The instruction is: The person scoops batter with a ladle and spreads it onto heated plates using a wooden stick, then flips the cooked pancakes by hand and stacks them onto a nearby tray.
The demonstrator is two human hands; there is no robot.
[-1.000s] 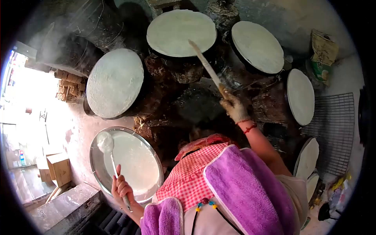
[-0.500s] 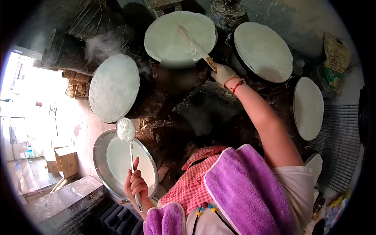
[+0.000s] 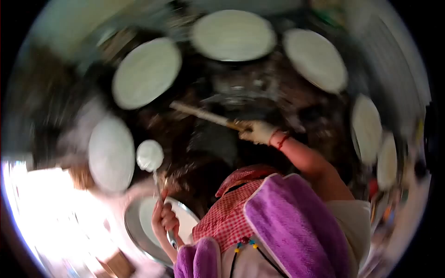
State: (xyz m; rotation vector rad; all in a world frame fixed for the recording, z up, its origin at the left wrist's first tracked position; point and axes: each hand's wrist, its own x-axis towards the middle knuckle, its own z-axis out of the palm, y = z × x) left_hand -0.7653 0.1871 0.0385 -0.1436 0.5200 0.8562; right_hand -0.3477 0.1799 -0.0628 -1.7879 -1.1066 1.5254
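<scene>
My left hand [image 3: 165, 217] is closed around the handle of a ladle [image 3: 150, 155], whose round bowl is full of white batter. Below the ladle is a metal basin [image 3: 135, 227] holding white liquid, partly hidden by my hand and forearm. My right hand [image 3: 257, 132], in a light glove, grips a wooden stick [image 3: 202, 112] coated pale at its far end. The stick points left over the dark middle area, apart from the round white-covered pans. Nearest its tip is the upper-left pan [image 3: 147, 73].
Several white round pans form an arc, including one at the left [image 3: 111, 154], one at the top [image 3: 233, 35] and one at the upper right [image 3: 315, 60]. A cardboard box [image 3: 117, 265] lies at the lower left. Motion blurs the surroundings.
The view has turned, shifting the pans around the arc. My right hand has drawn the stick down and left, off the pan surface. My left hand still holds the loaded ladle near the basin.
</scene>
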